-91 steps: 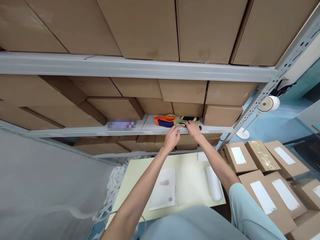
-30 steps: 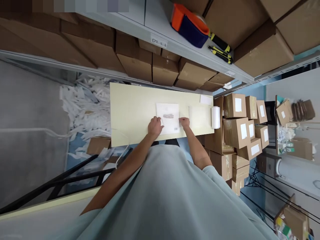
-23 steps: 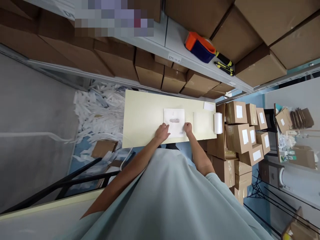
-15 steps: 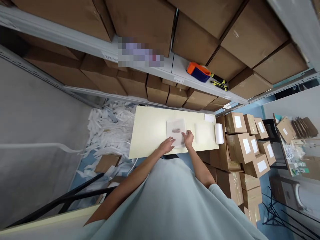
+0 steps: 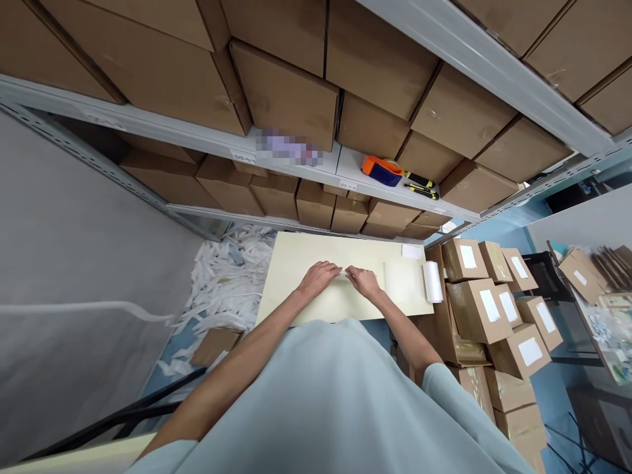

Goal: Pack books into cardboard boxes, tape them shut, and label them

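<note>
Nearest is the pale blue-green fabric shirt point(image 5: 340, 382); beyond it, the left hand point(image 5: 320, 279) and right hand point(image 5: 364, 283) nearly meet, fingertips pinched on either end of a thin, flat white piece point(image 5: 344, 274). That piece sits between them over the pale-yellow rectangular counter point(image 5: 296, 263), mostly hidden by the fingers. The handling looks under way — gripped at both ends, not yet released; how much is left cannot be told. To the right lie a translucent white sheet point(image 5: 401, 282), a white cylindrical roll point(image 5: 432, 283) and, farther back, a small white paper slip point(image 5: 411, 251). Brown cardboard boxes point(image 5: 490, 307) alongside bear white labels, their print illegible. On the grey metal shelf point(image 5: 348, 161) beyond, a handwritten white tag point(image 5: 243, 157) seems to start "D2" — the rest is unclear. No brand can be read.
</note>
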Action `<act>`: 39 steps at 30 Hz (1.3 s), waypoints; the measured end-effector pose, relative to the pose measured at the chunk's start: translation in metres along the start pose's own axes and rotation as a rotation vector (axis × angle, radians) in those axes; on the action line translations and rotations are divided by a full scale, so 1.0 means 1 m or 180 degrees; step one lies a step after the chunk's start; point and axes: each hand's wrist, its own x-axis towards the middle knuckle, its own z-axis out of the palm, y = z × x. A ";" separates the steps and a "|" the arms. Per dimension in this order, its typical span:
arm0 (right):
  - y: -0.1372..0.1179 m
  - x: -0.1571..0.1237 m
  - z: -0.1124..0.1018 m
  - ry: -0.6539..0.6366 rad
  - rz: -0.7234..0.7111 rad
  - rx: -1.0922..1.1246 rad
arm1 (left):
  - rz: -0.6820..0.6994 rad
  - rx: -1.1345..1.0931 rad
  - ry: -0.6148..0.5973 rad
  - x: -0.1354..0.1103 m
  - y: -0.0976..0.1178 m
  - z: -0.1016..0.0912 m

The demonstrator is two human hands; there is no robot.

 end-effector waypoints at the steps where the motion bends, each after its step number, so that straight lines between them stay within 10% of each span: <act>1: 0.002 0.001 0.001 -0.0050 -0.0028 -0.0040 | -0.0026 0.0002 0.0004 -0.002 0.001 0.005; 17: 0.022 0.014 -0.015 -0.0356 -0.0175 -0.0340 | -0.0594 -0.0211 0.0775 -0.010 0.015 0.024; 21: 0.030 0.011 -0.028 0.0109 -0.0061 0.0119 | -0.1154 -0.0642 0.1903 -0.001 0.032 -0.001; 24: 0.042 0.014 -0.035 0.0872 0.0082 0.1823 | -0.2370 -0.1841 0.2809 0.012 0.043 -0.017; 30: 0.061 0.017 -0.029 0.1007 0.0278 0.5107 | -0.2602 -0.4307 0.1466 0.020 0.049 -0.024; 39: 0.074 0.012 -0.006 0.0937 0.0680 0.5021 | -0.2492 -0.4417 0.1350 0.022 0.069 -0.015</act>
